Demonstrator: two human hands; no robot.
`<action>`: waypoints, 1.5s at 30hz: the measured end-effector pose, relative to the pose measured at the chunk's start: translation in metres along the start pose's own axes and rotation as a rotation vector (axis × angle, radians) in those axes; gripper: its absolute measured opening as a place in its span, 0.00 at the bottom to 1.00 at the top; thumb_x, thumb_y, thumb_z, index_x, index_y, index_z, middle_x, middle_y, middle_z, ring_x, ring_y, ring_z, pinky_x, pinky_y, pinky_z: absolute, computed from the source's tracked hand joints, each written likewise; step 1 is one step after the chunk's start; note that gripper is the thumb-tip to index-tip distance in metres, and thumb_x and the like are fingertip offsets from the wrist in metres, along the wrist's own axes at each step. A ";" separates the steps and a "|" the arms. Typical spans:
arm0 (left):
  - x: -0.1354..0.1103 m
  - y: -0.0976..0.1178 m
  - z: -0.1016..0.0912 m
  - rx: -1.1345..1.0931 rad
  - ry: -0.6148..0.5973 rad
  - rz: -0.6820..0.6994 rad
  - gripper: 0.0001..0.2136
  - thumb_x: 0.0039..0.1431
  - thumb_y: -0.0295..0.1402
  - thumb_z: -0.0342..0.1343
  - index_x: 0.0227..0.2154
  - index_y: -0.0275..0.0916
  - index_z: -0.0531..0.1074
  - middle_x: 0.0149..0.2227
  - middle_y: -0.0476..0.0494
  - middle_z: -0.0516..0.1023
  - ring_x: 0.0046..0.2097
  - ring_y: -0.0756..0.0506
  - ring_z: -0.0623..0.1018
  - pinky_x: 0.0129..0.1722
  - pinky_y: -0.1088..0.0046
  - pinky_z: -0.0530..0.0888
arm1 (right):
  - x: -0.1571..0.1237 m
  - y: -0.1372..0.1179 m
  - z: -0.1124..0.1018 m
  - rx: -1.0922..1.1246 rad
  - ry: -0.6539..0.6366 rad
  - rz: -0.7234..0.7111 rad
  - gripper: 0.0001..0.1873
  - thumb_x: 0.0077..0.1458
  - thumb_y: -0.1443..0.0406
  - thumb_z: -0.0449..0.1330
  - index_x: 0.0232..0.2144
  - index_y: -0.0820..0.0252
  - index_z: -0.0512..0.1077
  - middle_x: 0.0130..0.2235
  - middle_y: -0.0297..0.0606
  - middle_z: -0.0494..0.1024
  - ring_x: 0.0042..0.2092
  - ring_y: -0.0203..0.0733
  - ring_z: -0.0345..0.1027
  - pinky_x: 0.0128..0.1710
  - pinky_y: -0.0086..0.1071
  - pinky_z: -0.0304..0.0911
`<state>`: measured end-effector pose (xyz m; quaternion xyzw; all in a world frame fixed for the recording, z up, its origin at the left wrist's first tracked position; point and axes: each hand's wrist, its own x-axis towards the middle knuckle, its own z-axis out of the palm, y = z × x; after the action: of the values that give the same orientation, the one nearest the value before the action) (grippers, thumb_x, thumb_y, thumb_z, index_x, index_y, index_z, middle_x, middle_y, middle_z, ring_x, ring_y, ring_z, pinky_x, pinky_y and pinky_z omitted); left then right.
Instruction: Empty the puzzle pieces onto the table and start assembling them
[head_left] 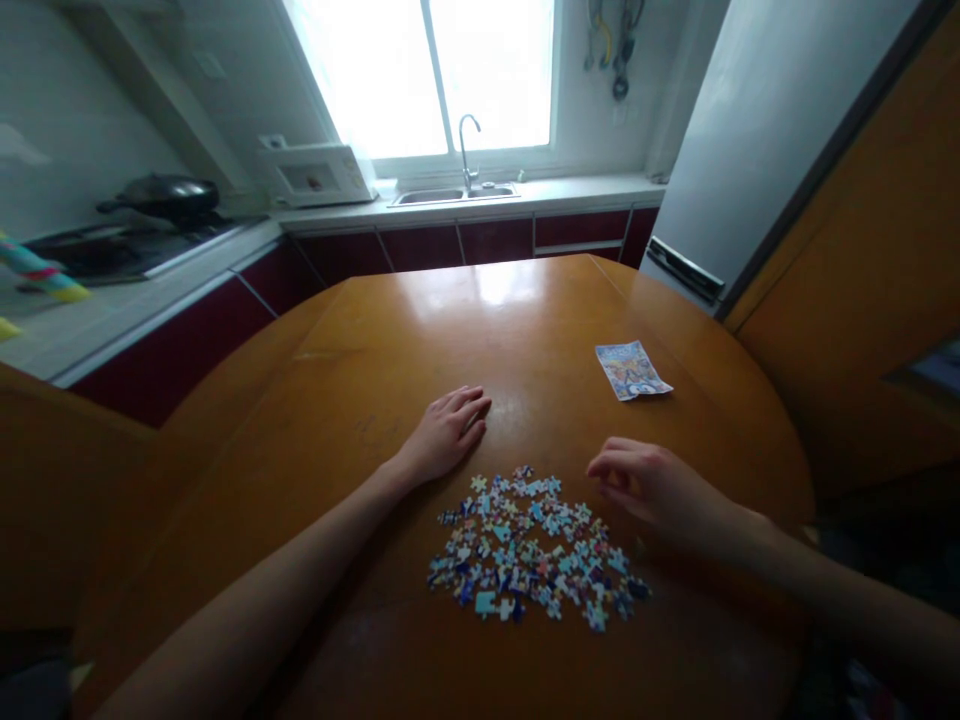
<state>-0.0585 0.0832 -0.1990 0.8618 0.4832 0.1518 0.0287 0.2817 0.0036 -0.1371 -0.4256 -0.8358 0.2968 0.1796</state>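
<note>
Several loose jigsaw pieces (pixel 534 545) lie spread in a patch on the round wooden table (pixel 420 340). My left hand (pixel 448 432) rests flat on the table just beyond the patch's left side, fingers stretched out and empty. My right hand (pixel 651 487) hovers at the patch's right edge, fingers curled loosely downward and apart, with nothing visible in them. A small printed picture card (pixel 631 370) lies farther back on the right of the table.
A kitchen counter runs behind the table, with a sink and tap (pixel 466 170) under a bright window, a microwave (pixel 319 175) and a wok on the hob (pixel 169 195). A tall fridge (pixel 750 140) and a wooden door (pixel 877 260) stand to the right.
</note>
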 end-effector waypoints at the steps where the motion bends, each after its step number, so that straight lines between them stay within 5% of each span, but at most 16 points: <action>1: 0.000 0.000 0.000 0.000 -0.002 -0.001 0.20 0.70 0.39 0.46 0.60 0.41 0.68 0.64 0.39 0.67 0.65 0.38 0.65 0.65 0.54 0.64 | -0.009 0.003 0.002 -0.004 -0.033 0.029 0.06 0.61 0.66 0.58 0.36 0.58 0.76 0.36 0.38 0.76 0.34 0.37 0.69 0.36 0.31 0.63; 9: 0.001 0.003 -0.001 -0.002 -0.005 -0.015 0.20 0.70 0.39 0.46 0.60 0.40 0.68 0.64 0.39 0.67 0.65 0.38 0.65 0.65 0.53 0.63 | -0.051 0.006 0.018 -0.005 -0.167 0.159 0.07 0.60 0.62 0.61 0.29 0.56 0.71 0.33 0.35 0.75 0.32 0.38 0.68 0.32 0.31 0.59; 24: 0.000 0.005 -0.003 -0.001 -0.014 -0.022 0.20 0.69 0.39 0.46 0.60 0.40 0.68 0.64 0.38 0.67 0.65 0.38 0.65 0.65 0.53 0.63 | -0.046 0.009 0.011 -0.047 -0.178 0.089 0.11 0.65 0.66 0.53 0.32 0.57 0.74 0.35 0.37 0.76 0.35 0.40 0.69 0.36 0.31 0.60; 33: 0.000 0.005 -0.002 -0.017 -0.002 -0.023 0.20 0.69 0.39 0.47 0.60 0.40 0.68 0.64 0.38 0.67 0.65 0.38 0.65 0.65 0.53 0.63 | 0.040 0.017 0.009 -0.097 0.071 -0.040 0.07 0.60 0.68 0.58 0.30 0.57 0.75 0.32 0.38 0.77 0.32 0.39 0.67 0.32 0.33 0.57; 39: -0.001 0.006 -0.002 -0.006 0.010 -0.028 0.19 0.69 0.38 0.47 0.60 0.40 0.68 0.64 0.39 0.67 0.65 0.39 0.65 0.65 0.54 0.63 | 0.105 0.006 0.030 -0.271 0.183 -0.126 0.09 0.61 0.70 0.55 0.35 0.58 0.76 0.37 0.42 0.78 0.36 0.42 0.70 0.35 0.33 0.59; 45: -0.002 0.008 -0.004 0.002 -0.002 -0.034 0.19 0.69 0.38 0.48 0.60 0.42 0.67 0.64 0.41 0.67 0.66 0.39 0.64 0.65 0.54 0.63 | 0.129 0.021 0.054 -0.102 0.267 -0.101 0.10 0.59 0.71 0.56 0.40 0.59 0.76 0.41 0.42 0.79 0.38 0.41 0.72 0.39 0.33 0.63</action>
<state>-0.0545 0.0767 -0.1943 0.8538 0.4977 0.1497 0.0309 0.1907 0.1003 -0.1862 -0.4272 -0.8388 0.1853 0.2820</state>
